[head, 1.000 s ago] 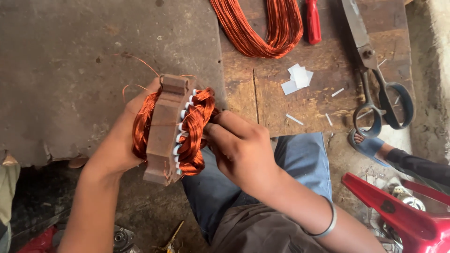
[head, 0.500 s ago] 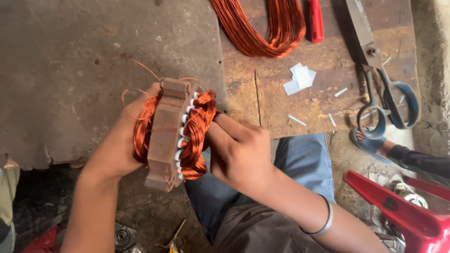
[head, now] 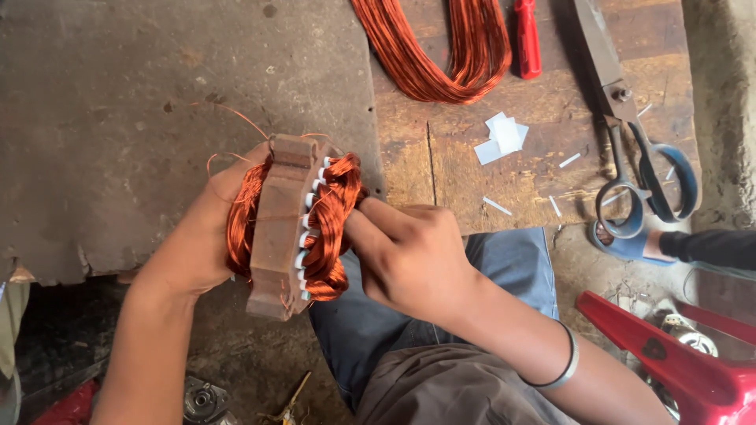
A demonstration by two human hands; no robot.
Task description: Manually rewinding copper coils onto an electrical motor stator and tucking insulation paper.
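Motor stator (head: 279,228) held on edge above the lap, between stone slab (head: 157,102) and wooden board (head: 472,173), rusty iron core turned rim-up toward the camera. Left hand (head: 193,244) cupped wide round the far face, fingers hidden behind the copper winding (head: 331,224), thumb over the top rim; probably so placed to brace the core against pressure from the other side. Right hand (head: 409,256) closed narrow, fingertips (head: 358,224) pushed into the near coil ends, apparently pinching or pressing a bundle of wire; whether a strand is actually gripped, impossible to tell. White slot liners (head: 309,228) projecting in a row between core and coil, evidently to keep wire off bare iron. Loose wire tails (head: 236,118) curling free over the slab. On the board: hank of copper wire (head: 441,55), red-handled tool (head: 528,35), large shears (head: 638,149) with blue-wrapped handles, white paper scraps (head: 500,138), all within reach of the right hand. No box, tray or other container in view; everything lying loose. Red plastic stool (head: 669,354) at lower right, bangle (head: 563,366) on the right wrist
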